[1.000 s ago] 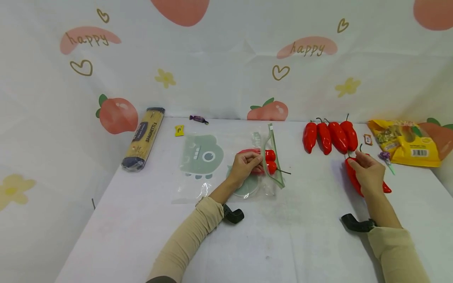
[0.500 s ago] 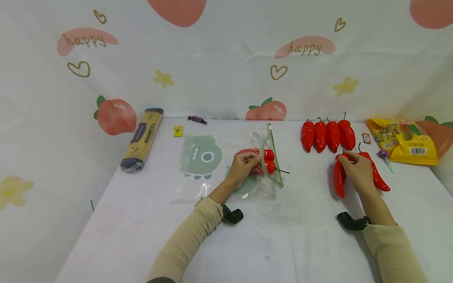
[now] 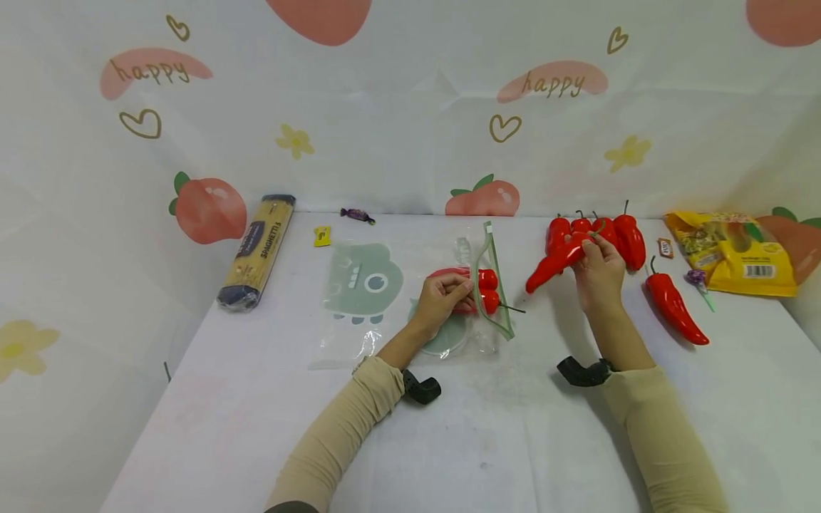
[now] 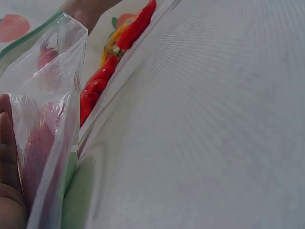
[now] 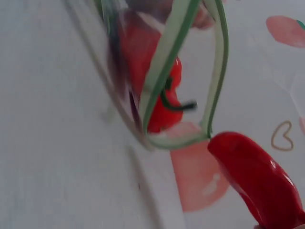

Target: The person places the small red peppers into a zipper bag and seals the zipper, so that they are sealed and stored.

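Observation:
My left hand [image 3: 442,305] pinches the rim of a clear zip bag [image 3: 365,285] with a green dinosaur print and green zip edge. The bag lies on the table with its mouth raised and parted, facing right. Inside it, by the mouth, are red chili peppers [image 3: 489,280], one green stem poking out. My right hand [image 3: 599,281] holds another red chili pepper [image 3: 553,265] by its stem end above the table, tip pointing left. In the right wrist view that pepper [image 5: 257,179] appears close to the bag's mouth [image 5: 214,81]. My left fingers [image 4: 8,152] press against the film.
Several red peppers [image 3: 631,242] stand in a row at the back right; one more pepper [image 3: 675,308] lies nearer. Beside them are a small wrapped candy [image 3: 665,248], a lollipop [image 3: 696,278] and a yellow packet [image 3: 737,256]. Spaghetti [image 3: 259,251] and two candies [image 3: 322,236] lie left.
My right hand has drawn one pepper away from its neighbour at the right, lifted it and carried it left toward the bag. The left hand and bag have stayed in place.

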Demonstrator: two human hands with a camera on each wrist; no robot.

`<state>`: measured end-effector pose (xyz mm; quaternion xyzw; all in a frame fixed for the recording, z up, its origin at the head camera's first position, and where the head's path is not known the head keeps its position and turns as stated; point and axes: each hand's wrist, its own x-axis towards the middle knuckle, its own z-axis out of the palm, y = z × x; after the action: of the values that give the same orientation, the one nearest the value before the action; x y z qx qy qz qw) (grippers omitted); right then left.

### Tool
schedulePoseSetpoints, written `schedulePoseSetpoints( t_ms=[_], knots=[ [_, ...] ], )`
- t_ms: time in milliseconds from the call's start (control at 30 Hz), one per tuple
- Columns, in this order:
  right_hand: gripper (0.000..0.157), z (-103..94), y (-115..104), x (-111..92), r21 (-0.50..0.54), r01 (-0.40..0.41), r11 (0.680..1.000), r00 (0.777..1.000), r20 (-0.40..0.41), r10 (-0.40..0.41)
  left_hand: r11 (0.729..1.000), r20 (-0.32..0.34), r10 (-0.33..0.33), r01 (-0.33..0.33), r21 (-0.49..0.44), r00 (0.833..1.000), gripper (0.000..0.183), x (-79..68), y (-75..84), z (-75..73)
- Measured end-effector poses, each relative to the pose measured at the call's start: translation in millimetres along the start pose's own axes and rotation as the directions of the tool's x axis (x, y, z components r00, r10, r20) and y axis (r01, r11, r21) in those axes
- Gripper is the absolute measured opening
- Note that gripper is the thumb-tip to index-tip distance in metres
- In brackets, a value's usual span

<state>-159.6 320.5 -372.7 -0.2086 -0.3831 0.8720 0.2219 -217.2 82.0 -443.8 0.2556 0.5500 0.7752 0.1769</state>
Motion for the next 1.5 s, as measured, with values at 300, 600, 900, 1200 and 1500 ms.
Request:
schedulePoseSetpoints(
  t_ms=[300, 600, 900, 1200, 1500],
  knots=[
    [0.026, 16.4, 46.4, 8.2, 0.032, 0.07, 0.997, 0.997, 0.042, -0.072, 1.0, 0.005, -0.004, 0.004, 0.015, 1.0, 0.023, 0.2, 0.1, 1.4],
    [0.037, 7.5, 59.3, 5.2, -0.362, -0.062, 0.93, 0.976, 0.173, 0.132, 1.0, 0.027, 0.022, -0.022, 0.01, 0.999, 0.024, 0.0, 0.0, 1.9],
    [0.039, 11.9, 73.5, 11.4, -0.581, -0.039, 0.813, 0.966, 0.187, 0.18, 1.0, 0.032, -0.001, 0.0, 0.009, 0.999, 0.024, -0.8, 0.4, 2.9],
    [0.052, 7.1, 71.4, 15.2, -0.796, 0.037, 0.604, 0.991, 0.107, 0.081, 1.0, 0.027, -0.003, 0.003, 0.006, 1.0, 0.024, -0.3, -0.3, 4.0],
    [0.051, -36.5, 14.3, 14.4, -0.597, 0.137, 0.79, 0.989, 0.121, -0.081, 1.0, 0.025, 0.006, -0.006, -0.003, 1.0, 0.023, -1.0, -0.9, 4.1]
  ],
)
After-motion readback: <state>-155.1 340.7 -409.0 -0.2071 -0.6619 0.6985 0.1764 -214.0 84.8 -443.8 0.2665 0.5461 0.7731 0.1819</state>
